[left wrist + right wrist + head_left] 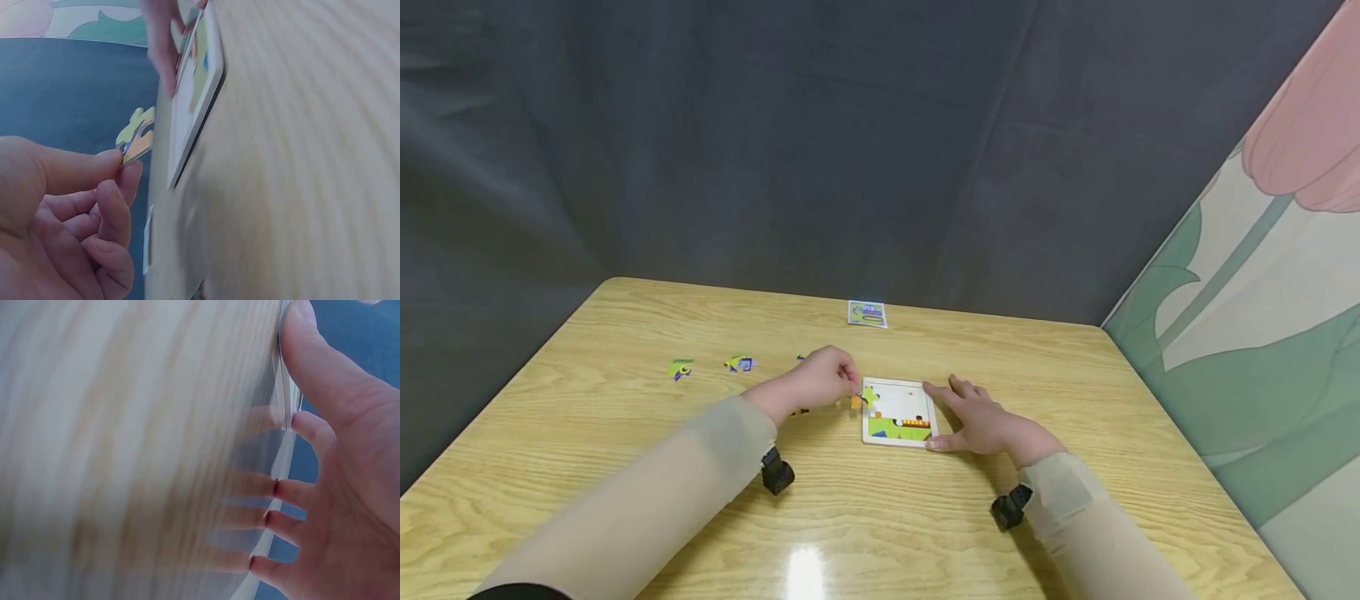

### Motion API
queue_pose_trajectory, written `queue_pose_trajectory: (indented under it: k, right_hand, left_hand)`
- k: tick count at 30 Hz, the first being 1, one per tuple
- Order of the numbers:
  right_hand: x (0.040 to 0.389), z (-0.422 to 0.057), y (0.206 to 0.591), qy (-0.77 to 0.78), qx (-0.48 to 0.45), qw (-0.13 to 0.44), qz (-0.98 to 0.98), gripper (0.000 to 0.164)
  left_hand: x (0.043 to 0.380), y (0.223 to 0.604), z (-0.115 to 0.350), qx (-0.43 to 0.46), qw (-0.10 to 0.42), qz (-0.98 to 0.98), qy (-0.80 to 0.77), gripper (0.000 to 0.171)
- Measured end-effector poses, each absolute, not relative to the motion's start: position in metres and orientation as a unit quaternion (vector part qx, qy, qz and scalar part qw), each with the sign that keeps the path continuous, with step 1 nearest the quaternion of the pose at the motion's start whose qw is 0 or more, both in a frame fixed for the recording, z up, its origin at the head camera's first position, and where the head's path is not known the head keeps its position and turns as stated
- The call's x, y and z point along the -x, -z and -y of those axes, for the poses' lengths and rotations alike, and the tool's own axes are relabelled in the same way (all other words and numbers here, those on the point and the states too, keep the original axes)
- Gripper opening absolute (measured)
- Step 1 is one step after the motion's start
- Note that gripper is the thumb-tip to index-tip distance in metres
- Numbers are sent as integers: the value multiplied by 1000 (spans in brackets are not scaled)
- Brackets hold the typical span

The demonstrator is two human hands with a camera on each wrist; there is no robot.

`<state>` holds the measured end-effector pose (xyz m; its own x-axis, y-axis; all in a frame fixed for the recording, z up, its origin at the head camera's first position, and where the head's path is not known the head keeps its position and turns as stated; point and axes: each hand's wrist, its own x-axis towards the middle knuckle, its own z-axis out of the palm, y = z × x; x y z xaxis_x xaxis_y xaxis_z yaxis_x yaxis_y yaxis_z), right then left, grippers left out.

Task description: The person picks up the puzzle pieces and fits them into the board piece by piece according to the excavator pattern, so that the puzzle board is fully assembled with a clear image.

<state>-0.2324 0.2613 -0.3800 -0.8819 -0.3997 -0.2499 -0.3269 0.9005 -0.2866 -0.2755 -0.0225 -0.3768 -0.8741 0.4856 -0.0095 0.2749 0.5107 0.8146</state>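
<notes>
My left hand (pixel 823 379) pinches a jigsaw piece (pixel 134 136) between thumb and forefinger; its other fingers curl loosely. Light green, orange and dark blue mark the piece, which is tilted above the left side of a white-framed puzzle board (pixel 895 401). Fitted pieces (pixel 898 430) in green, with a red and yellow strip, fill the board's near part; its upper part is bare white. Along the board's right edge rests my right hand (pixel 981 419), thumb at the near corner and forefinger at the far one. Its fingers are spread, with several fingertips on the table in the right wrist view.
Loose jigsaw pieces lie left of the board, among them a green one (pixel 681 369) and a blue and yellow one (pixel 741 363). More are partly hidden by my left hand. A small picture card (pixel 867 314) lies near the table's back edge, before a dark curtain (pixel 850 150).
</notes>
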Motion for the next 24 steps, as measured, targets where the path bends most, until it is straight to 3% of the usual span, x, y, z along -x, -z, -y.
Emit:
queue_pose_trajectory:
  k: [12,24]
  right_hand:
    - [233,-261,381,118,184,157,-963,94]
    - [233,-261,381,116,182,152,-964,94]
  left_hand:
    - [274,385,-9,-190,115,-869,-443,13]
    - [271,389,-12,-183,118,-884,-413,11]
